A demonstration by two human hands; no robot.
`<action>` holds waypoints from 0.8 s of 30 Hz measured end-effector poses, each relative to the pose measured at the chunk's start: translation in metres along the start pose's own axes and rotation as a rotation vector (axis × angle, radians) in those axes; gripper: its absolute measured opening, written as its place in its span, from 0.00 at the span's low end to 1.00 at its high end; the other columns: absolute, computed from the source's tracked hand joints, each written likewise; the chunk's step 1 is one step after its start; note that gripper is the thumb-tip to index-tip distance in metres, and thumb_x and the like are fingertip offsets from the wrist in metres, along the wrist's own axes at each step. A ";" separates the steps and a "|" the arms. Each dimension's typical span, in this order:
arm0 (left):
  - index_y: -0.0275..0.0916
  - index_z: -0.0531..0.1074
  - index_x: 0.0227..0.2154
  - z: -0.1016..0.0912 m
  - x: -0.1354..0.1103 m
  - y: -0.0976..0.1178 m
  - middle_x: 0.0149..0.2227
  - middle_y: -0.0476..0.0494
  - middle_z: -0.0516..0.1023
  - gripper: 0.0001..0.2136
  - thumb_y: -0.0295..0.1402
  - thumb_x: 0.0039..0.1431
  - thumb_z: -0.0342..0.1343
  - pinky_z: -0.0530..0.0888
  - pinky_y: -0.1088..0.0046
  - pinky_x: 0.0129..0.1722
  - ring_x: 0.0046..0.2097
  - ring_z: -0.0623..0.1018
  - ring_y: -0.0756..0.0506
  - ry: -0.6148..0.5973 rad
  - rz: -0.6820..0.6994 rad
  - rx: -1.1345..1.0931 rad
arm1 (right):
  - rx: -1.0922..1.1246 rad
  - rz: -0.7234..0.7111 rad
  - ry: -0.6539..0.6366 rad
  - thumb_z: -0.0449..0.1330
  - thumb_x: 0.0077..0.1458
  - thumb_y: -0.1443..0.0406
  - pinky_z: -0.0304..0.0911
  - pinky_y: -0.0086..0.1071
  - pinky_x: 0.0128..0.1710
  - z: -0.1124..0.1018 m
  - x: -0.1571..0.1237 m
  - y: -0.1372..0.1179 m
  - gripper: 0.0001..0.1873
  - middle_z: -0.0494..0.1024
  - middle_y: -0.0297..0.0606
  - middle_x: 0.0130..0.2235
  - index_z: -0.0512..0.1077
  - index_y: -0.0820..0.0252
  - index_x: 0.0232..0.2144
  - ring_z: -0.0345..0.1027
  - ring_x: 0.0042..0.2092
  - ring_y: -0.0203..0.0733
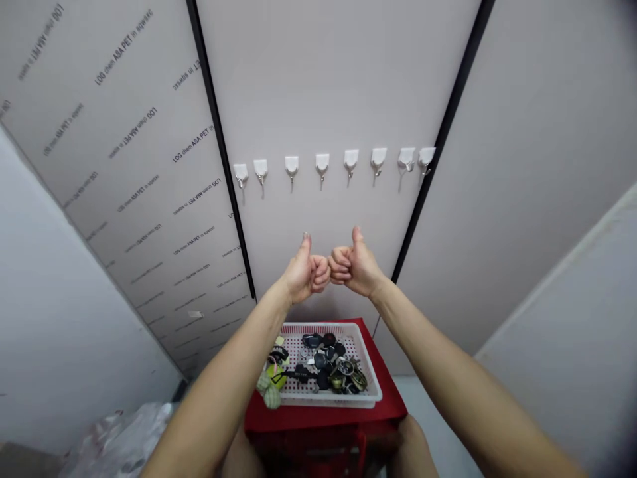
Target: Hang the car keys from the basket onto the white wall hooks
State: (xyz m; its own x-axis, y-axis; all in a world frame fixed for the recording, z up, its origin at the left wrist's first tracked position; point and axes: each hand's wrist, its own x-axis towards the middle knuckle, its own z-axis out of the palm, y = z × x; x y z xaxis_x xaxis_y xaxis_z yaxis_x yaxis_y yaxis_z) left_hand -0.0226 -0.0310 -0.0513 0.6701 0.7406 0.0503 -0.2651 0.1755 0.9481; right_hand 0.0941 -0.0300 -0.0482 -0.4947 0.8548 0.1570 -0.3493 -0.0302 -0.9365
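My left hand (306, 271) and my right hand (354, 264) are raised side by side in front of a pale wall panel (328, 252), each a closed fist with the thumb up. The knuckles nearly meet, and neither hand holds anything. Above them, a row of several white adhesive wall hooks (322, 162) with metal prongs is stuck to the panel, and all hang bare. Below my hands, a white perforated plastic tray (323, 398) holds a heap of keys and key fobs (323, 362). My left forearm hides part of the tray's left side.
The tray rests on a red stool (323, 418) in front of my knees (413, 441). Black vertical strips (219, 133) edge the hook panel, and a printed grey board (134, 166) stands to its left. A crumpled plastic bag (119, 438) lies low on the left.
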 end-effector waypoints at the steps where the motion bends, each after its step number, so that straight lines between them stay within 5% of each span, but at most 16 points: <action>1: 0.36 0.49 0.07 -0.001 0.000 -0.001 0.06 0.53 0.50 0.27 0.55 0.40 0.24 0.46 0.82 0.10 0.10 0.51 0.58 0.002 -0.009 0.004 | 0.008 0.004 -0.005 0.31 0.40 0.44 0.39 0.23 0.11 0.000 -0.001 0.001 0.30 0.48 0.26 0.08 0.46 0.62 0.07 0.39 0.10 0.24; 11: 0.37 0.48 0.07 -0.003 0.000 -0.003 0.06 0.54 0.48 0.27 0.57 0.38 0.24 0.45 0.82 0.10 0.10 0.49 0.58 -0.001 -0.099 0.063 | -0.029 0.027 0.007 0.32 0.40 0.44 0.37 0.22 0.11 -0.002 -0.006 0.005 0.30 0.47 0.25 0.08 0.46 0.62 0.07 0.37 0.10 0.24; 16: 0.36 0.51 0.09 -0.005 0.000 -0.014 0.07 0.54 0.51 0.27 0.56 0.38 0.25 0.48 0.82 0.12 0.11 0.53 0.58 0.117 -0.101 0.130 | -0.143 0.025 0.047 0.32 0.39 0.43 0.39 0.23 0.12 -0.007 -0.008 0.018 0.28 0.47 0.25 0.09 0.45 0.61 0.08 0.37 0.11 0.24; 20: 0.36 0.57 0.14 -0.022 -0.009 -0.056 0.12 0.54 0.59 0.21 0.50 0.42 0.35 0.55 0.81 0.15 0.14 0.59 0.57 0.343 -0.125 0.305 | -0.571 0.094 0.188 0.41 0.41 0.49 0.43 0.24 0.14 -0.026 -0.024 0.058 0.23 0.51 0.25 0.10 0.50 0.61 0.10 0.43 0.13 0.26; 24: 0.35 0.62 0.17 -0.039 -0.024 -0.115 0.14 0.53 0.62 0.11 0.38 0.41 0.45 0.58 0.80 0.19 0.18 0.62 0.55 0.411 -0.208 0.812 | -1.293 0.205 0.185 0.52 0.38 0.62 0.48 0.25 0.20 -0.051 -0.050 0.106 0.10 0.62 0.31 0.15 0.60 0.62 0.13 0.53 0.19 0.29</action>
State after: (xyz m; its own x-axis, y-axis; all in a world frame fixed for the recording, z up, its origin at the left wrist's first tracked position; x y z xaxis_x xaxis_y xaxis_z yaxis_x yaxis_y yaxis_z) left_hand -0.0354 -0.0438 -0.1735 0.3108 0.9437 -0.1133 0.5024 -0.0619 0.8624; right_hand 0.1227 -0.0500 -0.1711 -0.2957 0.9548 0.0290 0.7756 0.2577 -0.5762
